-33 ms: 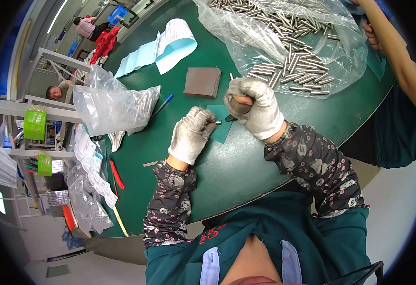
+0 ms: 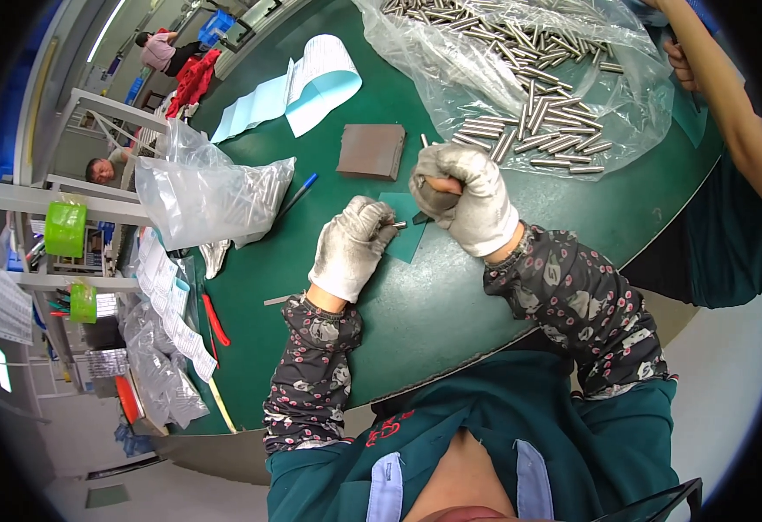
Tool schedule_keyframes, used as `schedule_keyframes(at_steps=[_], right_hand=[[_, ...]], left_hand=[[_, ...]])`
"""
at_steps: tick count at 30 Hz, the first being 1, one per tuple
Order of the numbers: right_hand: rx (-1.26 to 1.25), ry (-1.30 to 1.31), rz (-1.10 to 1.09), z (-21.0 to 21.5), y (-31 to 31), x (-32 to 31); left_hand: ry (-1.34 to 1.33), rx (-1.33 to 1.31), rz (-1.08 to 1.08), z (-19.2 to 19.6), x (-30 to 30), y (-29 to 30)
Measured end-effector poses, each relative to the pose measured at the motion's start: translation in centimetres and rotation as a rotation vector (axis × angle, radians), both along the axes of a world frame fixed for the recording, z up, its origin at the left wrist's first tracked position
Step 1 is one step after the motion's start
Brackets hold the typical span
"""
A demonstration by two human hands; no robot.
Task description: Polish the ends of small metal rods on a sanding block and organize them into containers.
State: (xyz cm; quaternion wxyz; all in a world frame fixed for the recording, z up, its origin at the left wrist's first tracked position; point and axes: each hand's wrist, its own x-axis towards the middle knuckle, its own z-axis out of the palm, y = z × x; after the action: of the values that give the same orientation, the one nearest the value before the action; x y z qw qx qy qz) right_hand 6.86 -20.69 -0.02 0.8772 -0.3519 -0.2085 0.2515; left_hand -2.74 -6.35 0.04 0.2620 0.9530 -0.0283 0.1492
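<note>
My left hand (image 2: 348, 246), in a white glove, is closed on a short metal pin (image 2: 400, 224) whose end points right. Beneath it lies a small green sheet (image 2: 404, 245). My gloved right hand (image 2: 466, 193) is wrapped round a slim tool with a dark tip (image 2: 421, 217); most of it is hidden in the fist. That tip is close to the pin's end, and I cannot tell whether they touch. A metal end (image 2: 425, 139) shows just beyond the right fist; whether it belongs to the tool is unclear. A brown block (image 2: 370, 150) sits beyond my hands.
Many loose metal pins (image 2: 564, 130) lie on a clear plastic sheet (image 2: 651, 113) at far right. A filled plastic bag (image 2: 190, 196), blue pen (image 2: 298, 193), papers (image 2: 324, 78) and red-handled tool (image 2: 215, 319) are on the green table (image 2: 433, 317). Another person's arm (image 2: 720, 87) is at right.
</note>
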Motion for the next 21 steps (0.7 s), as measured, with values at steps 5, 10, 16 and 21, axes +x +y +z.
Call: schedule_keyframes(at_steps=[5, 10, 16, 21], right_hand=[[-0.016, -0.051, 0.098, 0.5, -0.2, -0.2], [-0.04, -0.104, 0.106, 0.6, -0.1, -0.1], [-0.044, -0.018, 0.133, 0.9, -0.2, -0.3], [0.0, -0.027, 0.105, 1.1, -0.1, -0.5]], left_hand=[[0.033, 0.0, 0.009, 0.1, 0.2, 0.1], [0.039, -0.006, 0.008, 0.2, 0.4, 0.1], [0.052, -0.016, 0.02, 0.1, 0.4, 0.2], [0.045, 0.001, 0.023, 0.3, 0.3, 0.1]])
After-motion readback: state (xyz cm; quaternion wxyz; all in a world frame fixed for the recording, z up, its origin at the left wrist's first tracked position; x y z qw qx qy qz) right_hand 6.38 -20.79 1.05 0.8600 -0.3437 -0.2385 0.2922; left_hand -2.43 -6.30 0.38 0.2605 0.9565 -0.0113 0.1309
